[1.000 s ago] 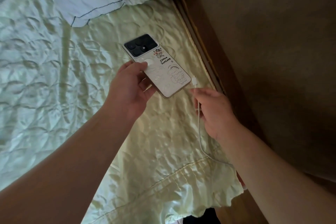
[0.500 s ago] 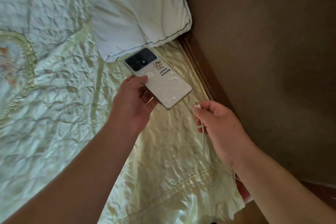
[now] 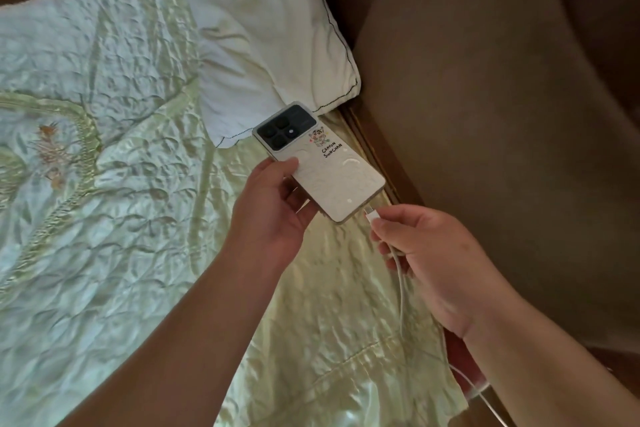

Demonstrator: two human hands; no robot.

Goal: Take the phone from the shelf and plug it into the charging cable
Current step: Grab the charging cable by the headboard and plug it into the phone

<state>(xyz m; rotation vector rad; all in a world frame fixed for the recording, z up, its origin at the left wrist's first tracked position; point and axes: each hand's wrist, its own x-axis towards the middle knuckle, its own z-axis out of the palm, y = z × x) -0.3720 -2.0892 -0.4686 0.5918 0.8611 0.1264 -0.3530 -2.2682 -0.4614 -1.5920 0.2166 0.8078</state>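
A white phone [image 3: 327, 166] with a dark camera block and a cartoon sticker faces back-up above the bed. My left hand [image 3: 273, 208] grips it along its left edge, thumb on the back. My right hand [image 3: 426, 260] pinches the white charging cable [image 3: 401, 284] just behind its plug [image 3: 370, 213]. The plug tip sits right at the phone's bottom edge; I cannot tell whether it is seated in the port. The cable trails down past my right wrist toward the lower right.
A pale green quilted bedspread [image 3: 121, 218] covers the bed below both hands. A white pillow [image 3: 263, 31] lies at the head, just beyond the phone. A dark wooden bed rail [image 3: 374, 149] and a brown wall [image 3: 502, 114] close off the right side.
My right hand has brought the plug up from below the phone to its bottom edge. The view has tilted up, showing more pillow. My left hand still holds the phone.
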